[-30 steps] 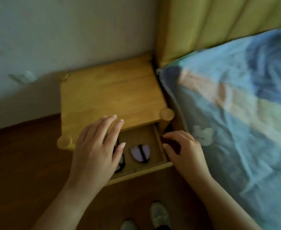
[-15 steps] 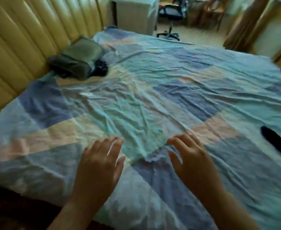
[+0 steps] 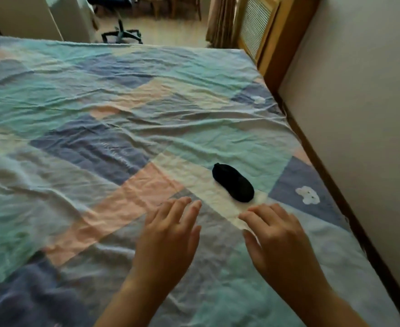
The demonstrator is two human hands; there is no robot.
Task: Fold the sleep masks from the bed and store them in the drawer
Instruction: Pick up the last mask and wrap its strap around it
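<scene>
A black sleep mask (image 3: 234, 182) lies flat on the patchwork bed sheet (image 3: 104, 147), toward the right side of the bed. My left hand (image 3: 168, 239) hovers palm down over the sheet, below and left of the mask, fingers spread and holding nothing. My right hand (image 3: 279, 239) is just below the mask, a short gap from it, fingers slightly curled and empty. The drawer is out of view.
A white wall (image 3: 364, 114) runs along the bed's right edge, with a dark wooden strip (image 3: 331, 185) between them. Past the bed's far end stand an office chair base (image 3: 121, 35), a white cabinet (image 3: 29, 17) and a wooden slatted door (image 3: 258, 27).
The view swung from the open nightstand drawer across the bed to its right side. Both hands left the drawer and now hover over the sheet; the black mask is now close, just beyond my right hand.
</scene>
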